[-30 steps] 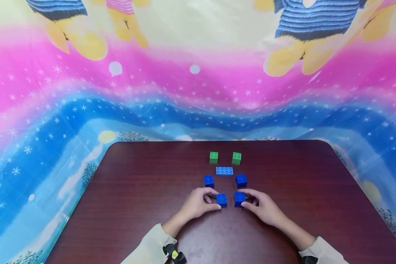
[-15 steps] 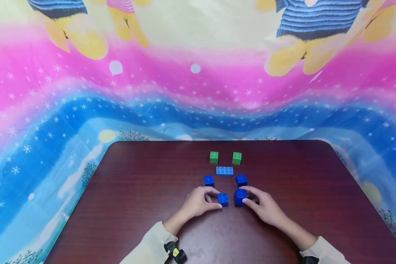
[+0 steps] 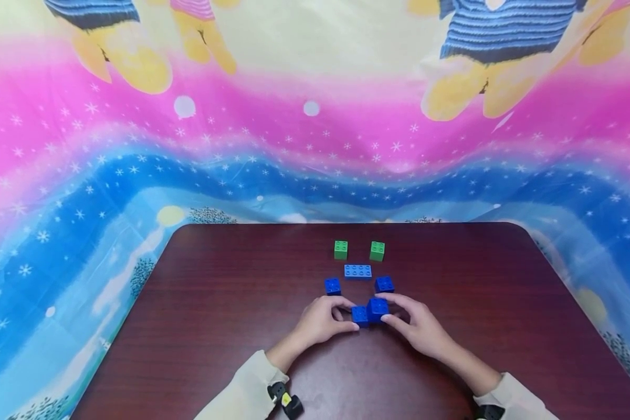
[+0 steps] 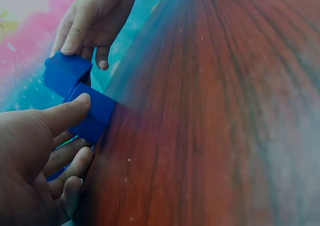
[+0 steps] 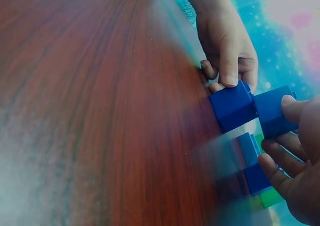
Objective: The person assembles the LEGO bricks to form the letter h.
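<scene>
My left hand [image 3: 320, 321] pinches a dark blue toy brick [image 3: 359, 316] between thumb and fingers, low at the table. Across from it, my right hand [image 3: 419, 326] grips a second dark blue toy brick [image 3: 378, 309] by its sides. In the left wrist view the right hand's brick [image 4: 67, 73] is raised higher than the left hand's brick [image 4: 92, 113], and their corners meet. The right wrist view shows the same step between the left hand's brick [image 5: 234, 106] and the raised brick [image 5: 275, 111].
Behind my hands lie two more dark blue bricks, one left [image 3: 332, 286] and one right [image 3: 384, 284]. Farther back are a light blue long brick [image 3: 357, 272] and two green bricks, left [image 3: 340, 249] and right [image 3: 377, 251]. A patterned cloth [image 3: 315, 146] hangs behind the brown table [image 3: 231, 280].
The right hand's brick has risen and moved left toward the other one. My left hand has shifted its brick slightly right, and the gap between the two bricks has closed.
</scene>
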Action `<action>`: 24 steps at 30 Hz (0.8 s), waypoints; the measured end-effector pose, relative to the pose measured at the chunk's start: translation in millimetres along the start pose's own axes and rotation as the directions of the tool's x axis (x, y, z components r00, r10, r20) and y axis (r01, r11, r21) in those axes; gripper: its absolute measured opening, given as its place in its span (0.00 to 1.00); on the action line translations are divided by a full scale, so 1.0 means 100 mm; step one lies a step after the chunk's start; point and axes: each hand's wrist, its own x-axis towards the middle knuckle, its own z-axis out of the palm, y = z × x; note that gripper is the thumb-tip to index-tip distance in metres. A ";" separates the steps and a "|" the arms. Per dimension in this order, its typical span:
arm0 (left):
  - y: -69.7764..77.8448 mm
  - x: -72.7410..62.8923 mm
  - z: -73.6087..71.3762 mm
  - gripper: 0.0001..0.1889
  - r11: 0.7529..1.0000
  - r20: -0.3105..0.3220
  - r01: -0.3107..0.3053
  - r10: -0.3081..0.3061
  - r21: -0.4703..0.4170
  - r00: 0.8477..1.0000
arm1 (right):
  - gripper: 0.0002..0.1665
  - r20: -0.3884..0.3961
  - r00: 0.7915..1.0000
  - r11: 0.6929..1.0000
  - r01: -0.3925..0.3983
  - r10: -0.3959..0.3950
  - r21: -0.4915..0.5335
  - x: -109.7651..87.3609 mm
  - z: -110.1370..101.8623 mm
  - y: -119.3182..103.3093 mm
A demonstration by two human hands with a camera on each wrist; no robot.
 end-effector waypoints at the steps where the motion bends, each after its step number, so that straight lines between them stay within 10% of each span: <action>1: 0.00 0.00 0.00 0.21 1.000 -0.003 -0.001 0.001 0.002 1.000 | 0.26 -0.004 1.000 1.000 0.012 -0.012 -0.002 0.00 0.00 0.00; 24: 0.04 0.07 0.07 0.21 0.999 -0.001 -0.007 0.007 0.039 1.000 | 0.29 -0.009 0.999 0.999 0.033 -0.033 0.011 0.03 0.09 -0.03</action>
